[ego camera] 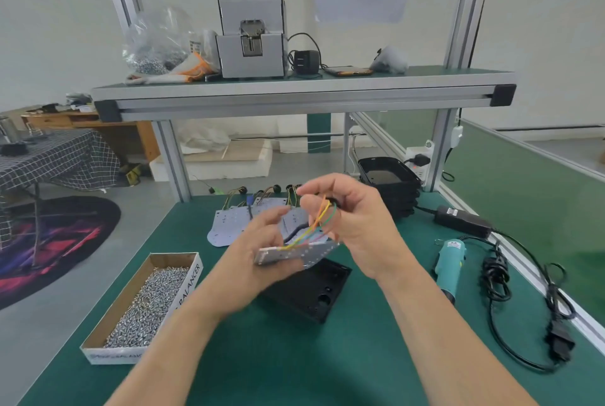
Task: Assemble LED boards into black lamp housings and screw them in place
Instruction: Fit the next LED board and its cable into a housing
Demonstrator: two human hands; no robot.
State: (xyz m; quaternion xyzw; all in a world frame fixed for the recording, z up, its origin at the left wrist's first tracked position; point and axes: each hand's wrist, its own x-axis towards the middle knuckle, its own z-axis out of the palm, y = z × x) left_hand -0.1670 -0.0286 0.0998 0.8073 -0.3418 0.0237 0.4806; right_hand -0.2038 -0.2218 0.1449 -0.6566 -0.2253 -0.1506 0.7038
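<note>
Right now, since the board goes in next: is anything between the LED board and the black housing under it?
Nothing visible does. The left hand holds the white LED board above the black plastic lamp housing; the right hand holds its coloured wires up. The housing's left part is hidden behind the left hand.

Place: small assembly workshop | green-matted tabletop (262,356) in aluminium frame (173,160) | above tabletop: shelf (294,91) with screw feeder (252,42) | on tabletop: box of screws (144,304), electric screwdriver (450,261)

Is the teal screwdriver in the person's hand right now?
No, the teal screwdriver lies on the green table; the left hand holds an LED board, the right hand its wires.
</note>
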